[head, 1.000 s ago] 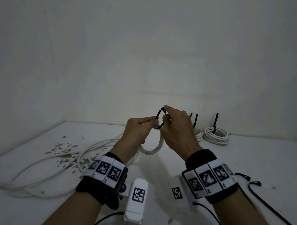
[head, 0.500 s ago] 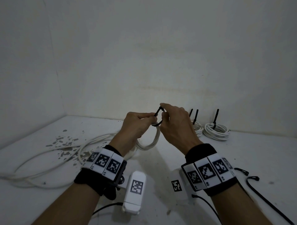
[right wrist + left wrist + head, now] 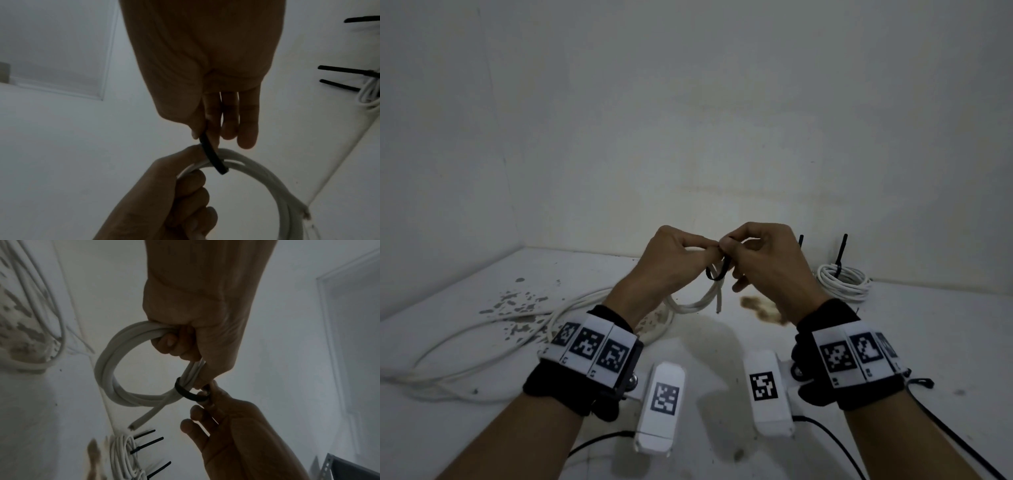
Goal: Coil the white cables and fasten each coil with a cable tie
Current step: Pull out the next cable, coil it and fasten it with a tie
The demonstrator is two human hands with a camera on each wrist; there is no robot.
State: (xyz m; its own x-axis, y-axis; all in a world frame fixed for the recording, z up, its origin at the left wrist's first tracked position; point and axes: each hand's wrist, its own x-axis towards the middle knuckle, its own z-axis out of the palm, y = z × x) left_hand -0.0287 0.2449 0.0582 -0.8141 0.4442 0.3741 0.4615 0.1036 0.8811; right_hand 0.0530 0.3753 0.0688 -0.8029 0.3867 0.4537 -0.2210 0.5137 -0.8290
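As seen from the head view, the white surface [image 3: 705, 346] is bounded by a wall at the far edge and another at the left, the two meeting in a corner; open room is left in the middle of the surface, below the raised hands. The left hand [image 3: 671, 260] and the right hand [image 3: 763, 260] are held together above the surface, fingertips meeting. A small white coil [image 3: 698, 301] hangs from the left hand, and a black cable tie [image 3: 717, 274] is looped at the meeting point. Loose white cable [image 3: 493, 329] is spread over the left part of the surface, beside flecks of debris. A finished coil [image 3: 842, 282] with an upright black tie lies near the far wall, to the right of the hands. A brown stain [image 3: 760, 308] is noted below the right hand.

In the left wrist view, the left hand [image 3: 201, 313] is seen clenched round the coil [image 3: 115, 369], one cut end of which hangs free. The cable tie [image 3: 189, 393] is wrapped round the strands just beyond the left fingers, and its loop is pinched by the thumb and forefinger of the right hand [image 3: 236, 426], the remaining fingers being loosely spread. Tied coils [image 3: 123, 457] lie on the surface beyond.

In the right wrist view, the cable tie [image 3: 211, 158] is seen gripped between thumb and forefinger of the right hand [image 3: 205, 73], crossing the coil [image 3: 267, 178] directly beside the left hand [image 3: 174, 194], which is closed round the strands.
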